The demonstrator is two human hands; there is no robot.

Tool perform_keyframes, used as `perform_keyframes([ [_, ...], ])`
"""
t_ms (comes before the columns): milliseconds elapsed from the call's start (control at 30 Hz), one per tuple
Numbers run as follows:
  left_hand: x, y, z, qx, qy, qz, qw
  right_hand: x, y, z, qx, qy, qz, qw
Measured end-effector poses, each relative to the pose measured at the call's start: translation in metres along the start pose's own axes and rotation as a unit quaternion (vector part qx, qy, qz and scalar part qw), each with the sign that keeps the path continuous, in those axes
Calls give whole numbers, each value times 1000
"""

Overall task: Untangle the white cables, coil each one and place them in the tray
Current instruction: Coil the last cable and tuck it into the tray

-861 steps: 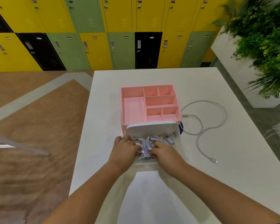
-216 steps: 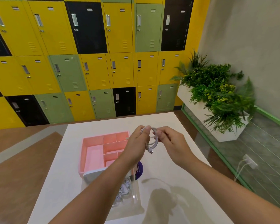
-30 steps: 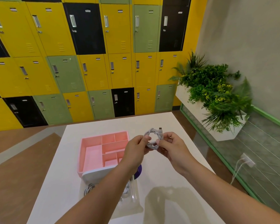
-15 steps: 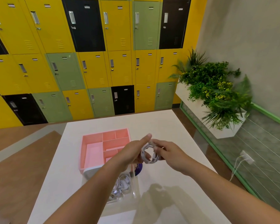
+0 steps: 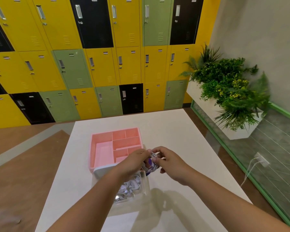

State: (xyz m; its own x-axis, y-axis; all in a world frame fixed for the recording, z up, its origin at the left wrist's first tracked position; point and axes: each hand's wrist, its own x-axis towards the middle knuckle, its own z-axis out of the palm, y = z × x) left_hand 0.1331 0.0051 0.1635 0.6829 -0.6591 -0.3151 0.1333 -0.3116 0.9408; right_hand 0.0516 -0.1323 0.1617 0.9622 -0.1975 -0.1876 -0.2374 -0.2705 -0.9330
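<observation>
Lowered slightly, the cable (image 5: 155, 166) forms a tight white coil.

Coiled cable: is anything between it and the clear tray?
Nothing visible. The left hand and right hand hold the coiled cable by the clear tray; only the left forearm crosses its open top.

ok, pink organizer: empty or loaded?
Empty where visible: pink organizer compartments show bare floors. The left hand, holding a coiled cable, hides its near right corner.
</observation>
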Motion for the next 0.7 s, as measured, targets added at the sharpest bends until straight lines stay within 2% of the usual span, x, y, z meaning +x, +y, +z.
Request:
perform_keyframes([
  [67,2,-4,2,-52,3,-17,998,0,1,0,-21,-1,-5,1000],
  [233,12,-5,12,-70,30,-38,996,-4,5,-8,-34,-1,-13,999],
  [400,25,-8,38,-35,91,-31,995,-1,7,-26,-35,-11,-6,999],
  [600,36,4,59,4,151,19,988,6,2,-48,-2,-16,9,1000],
  [633,37,7,59,5,141,16,990,8,2,-53,-11,-19,8,1000],
  [700,38,15,53,-30,61,-20,997,10,2,-64,-58,-26,-4,998],
])
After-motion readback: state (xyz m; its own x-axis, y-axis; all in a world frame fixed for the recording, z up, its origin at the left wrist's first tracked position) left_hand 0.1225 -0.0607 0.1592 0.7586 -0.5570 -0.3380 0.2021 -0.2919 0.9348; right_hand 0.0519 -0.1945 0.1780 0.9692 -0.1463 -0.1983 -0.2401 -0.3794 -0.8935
